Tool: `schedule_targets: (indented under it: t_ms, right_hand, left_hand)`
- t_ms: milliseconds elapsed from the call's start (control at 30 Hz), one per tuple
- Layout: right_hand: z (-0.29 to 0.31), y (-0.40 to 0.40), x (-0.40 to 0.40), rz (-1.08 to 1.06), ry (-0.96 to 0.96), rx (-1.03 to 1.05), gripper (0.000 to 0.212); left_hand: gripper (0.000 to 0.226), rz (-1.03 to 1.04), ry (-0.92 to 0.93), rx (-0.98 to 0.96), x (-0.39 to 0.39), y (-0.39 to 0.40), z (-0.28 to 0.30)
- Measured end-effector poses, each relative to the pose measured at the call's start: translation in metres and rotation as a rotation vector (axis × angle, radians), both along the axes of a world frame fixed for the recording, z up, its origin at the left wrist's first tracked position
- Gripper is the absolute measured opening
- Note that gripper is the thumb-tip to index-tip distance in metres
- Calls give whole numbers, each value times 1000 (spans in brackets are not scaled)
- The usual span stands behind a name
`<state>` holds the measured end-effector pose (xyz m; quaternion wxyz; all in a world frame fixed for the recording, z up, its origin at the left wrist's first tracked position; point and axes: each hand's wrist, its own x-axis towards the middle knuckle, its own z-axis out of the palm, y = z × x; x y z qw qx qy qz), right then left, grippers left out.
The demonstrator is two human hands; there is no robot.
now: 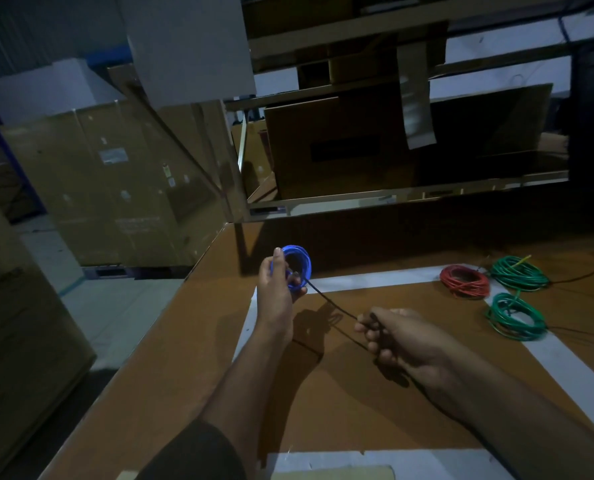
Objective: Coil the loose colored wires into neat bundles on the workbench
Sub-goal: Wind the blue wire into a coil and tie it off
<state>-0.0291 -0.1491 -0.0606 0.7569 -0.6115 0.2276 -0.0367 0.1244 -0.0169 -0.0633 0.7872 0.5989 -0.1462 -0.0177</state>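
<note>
Head view of a brown workbench [340, 403] edged with white tape strips [375, 280]. Centre of the frame: the left hand [276, 289], raised above the bench, holds a blue coil [297, 266] upright, its thumb and fingers curled round the lower arc of the loops. A dark strand [330, 303] runs from the coil down and to the right into the right hand [396, 337], whose fingers are curled round it in a closed grip; the strand leaves the hand again at its lower side and trails along the bench beneath the right forearm. In the dim light its true colour cannot be told.

Right of the frame: three finished bundles lie flat on the bench, a red coil [465, 281] just beside an upper green coil [519, 273], which shows a yellowish end, and a lower green coil [515, 317] near both, on the tape. Thin dark leads extend from them toward the right edge.

Upper half: metal shelving [410, 192] holding a cardboard box [333, 147]. Left: stacked cartons [115, 181] bearing small stickers and printing, too blurred to read. No brand or lettering is legible anywhere.
</note>
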Motion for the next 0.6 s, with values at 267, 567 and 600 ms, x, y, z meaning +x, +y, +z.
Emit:
schedule_targets:
  t_ms: [267, 567, 600]
  right_hand:
    - [2, 1, 1, -2, -45, 261, 14]
    - [0, 12, 9, 7, -191, 229, 13]
    - [-1, 13, 10, 10, -205, 232, 12]
  left_hand:
    - [28, -54, -53, 76, -15, -12, -3]
    - [57, -5, 153, 74, -25, -21, -11]
    - [47, -2, 152, 70, -26, -23, -12]
